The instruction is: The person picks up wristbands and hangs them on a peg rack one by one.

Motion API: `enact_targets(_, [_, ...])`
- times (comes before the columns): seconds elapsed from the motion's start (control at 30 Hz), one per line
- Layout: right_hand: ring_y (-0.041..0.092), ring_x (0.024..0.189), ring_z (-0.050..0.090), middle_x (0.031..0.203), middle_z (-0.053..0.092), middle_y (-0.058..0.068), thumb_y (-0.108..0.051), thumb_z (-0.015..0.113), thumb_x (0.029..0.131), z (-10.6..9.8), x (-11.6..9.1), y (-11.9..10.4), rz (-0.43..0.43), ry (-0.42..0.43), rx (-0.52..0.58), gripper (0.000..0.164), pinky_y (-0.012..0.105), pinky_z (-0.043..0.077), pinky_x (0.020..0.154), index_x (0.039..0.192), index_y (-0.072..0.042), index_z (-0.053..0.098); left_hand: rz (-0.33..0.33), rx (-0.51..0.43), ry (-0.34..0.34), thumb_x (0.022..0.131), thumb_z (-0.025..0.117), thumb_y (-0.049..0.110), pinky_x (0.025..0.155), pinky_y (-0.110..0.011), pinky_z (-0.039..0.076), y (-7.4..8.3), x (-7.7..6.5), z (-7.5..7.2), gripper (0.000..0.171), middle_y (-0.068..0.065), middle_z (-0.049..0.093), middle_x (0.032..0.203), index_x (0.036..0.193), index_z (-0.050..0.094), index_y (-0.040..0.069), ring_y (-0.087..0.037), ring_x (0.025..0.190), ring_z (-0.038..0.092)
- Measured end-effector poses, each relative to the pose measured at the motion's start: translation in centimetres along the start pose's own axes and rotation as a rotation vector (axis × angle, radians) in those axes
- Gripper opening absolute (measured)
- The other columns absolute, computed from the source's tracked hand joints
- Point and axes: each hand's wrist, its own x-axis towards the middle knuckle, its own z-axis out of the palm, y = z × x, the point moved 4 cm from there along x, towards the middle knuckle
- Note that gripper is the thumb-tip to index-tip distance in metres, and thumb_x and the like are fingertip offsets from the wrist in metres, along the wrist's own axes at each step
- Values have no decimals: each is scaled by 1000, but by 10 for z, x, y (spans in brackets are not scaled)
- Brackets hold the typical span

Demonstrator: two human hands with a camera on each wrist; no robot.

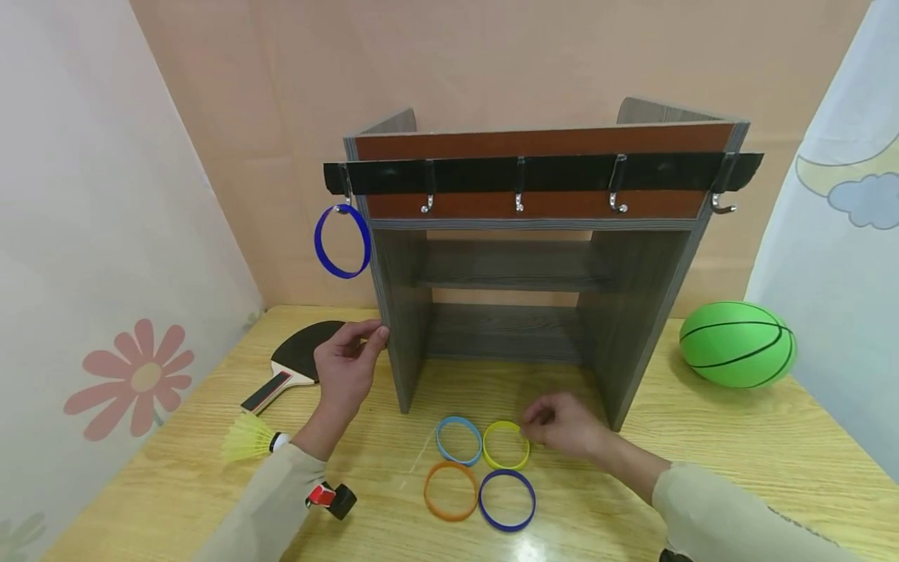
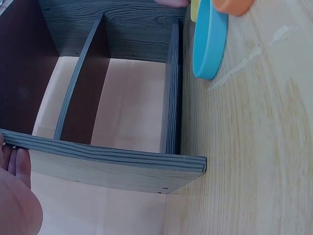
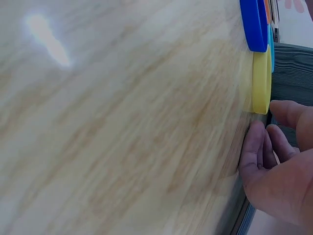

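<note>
My left hand (image 1: 346, 365) holds the front edge of the left side panel of a grey wooden shelf unit (image 1: 632, 328). In the left wrist view its fingers (image 2: 22, 164) lie against the panel's outer face. At the right side of a yellow ring (image 1: 485, 446) is my right hand (image 1: 565, 425); the right wrist view shows its thumb and fingers apart, with nothing between them. Beside the yellow ring lie a light blue ring (image 1: 438, 441), an orange ring (image 1: 427, 499) and a dark blue ring (image 1: 532, 507). Another blue ring (image 1: 318, 246) hangs from the leftmost hook (image 1: 344, 208).
A black strip (image 1: 477, 173) with several metal hooks crosses the unit's front. On the wooden table (image 1: 393, 538), a table tennis paddle (image 1: 305, 351) and a yellow shuttlecock (image 1: 247, 439) lie at left. A green ball (image 1: 737, 343) sits at right, near the wall.
</note>
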Motion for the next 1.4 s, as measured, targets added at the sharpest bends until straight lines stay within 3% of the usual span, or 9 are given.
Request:
enact_targets(0.4, [17, 68, 52, 72, 57, 2, -17, 76, 80, 8, 2, 4, 16, -5, -66, 16, 29, 47, 55, 83, -5, 66, -6, 23, 7, 80, 62, -20, 66, -23, 56, 3, -2, -2, 11, -16, 67, 82, 91, 62, -18, -10, 72, 65])
enact_targets(0.8, [17, 68, 52, 74, 57, 2, -7, 69, 81, 7, 1, 2, -3, 7, -68, 7, 28, 46, 56, 83, -3, 64, 14, -8, -4, 82, 63, -17, 66, -23, 56, 2, -2, -4, 8, -15, 66, 81, 90, 62, -18, -11, 72, 65])
enact_targets(0.97, [16, 62, 49, 72, 55, 6, -5, 65, 84, 4, -3, 1, 33, -13, 33, 10, 27, 44, 51, 89, 2, 61, 12, 44, -9, 82, 64, -16, 63, -23, 56, 0, -1, -4, 8, -14, 66, 80, 90, 64, -15, -12, 69, 64])
enact_targets(1.17, [19, 61, 53, 72, 57, 9, -5, 65, 85, -9, -9, 3, 66, -30, 104, 13, 29, 47, 52, 90, 5, 60, 26, 27, -17, 82, 65, -14, 63, -22, 55, 0, 1, -1, 7, -15, 64, 78, 89, 65, -14, -14, 67, 64])
enact_targets(1.4, [26, 72, 63, 80, 62, 13, -6, 70, 83, -26, -13, 5, 99, -63, 210, 21, 36, 57, 66, 93, 9, 59, 25, 34, -29, 78, 59, -26, 63, -20, 55, 22, 4, 7, 10, -24, 61, 75, 87, 60, -21, -13, 66, 64])
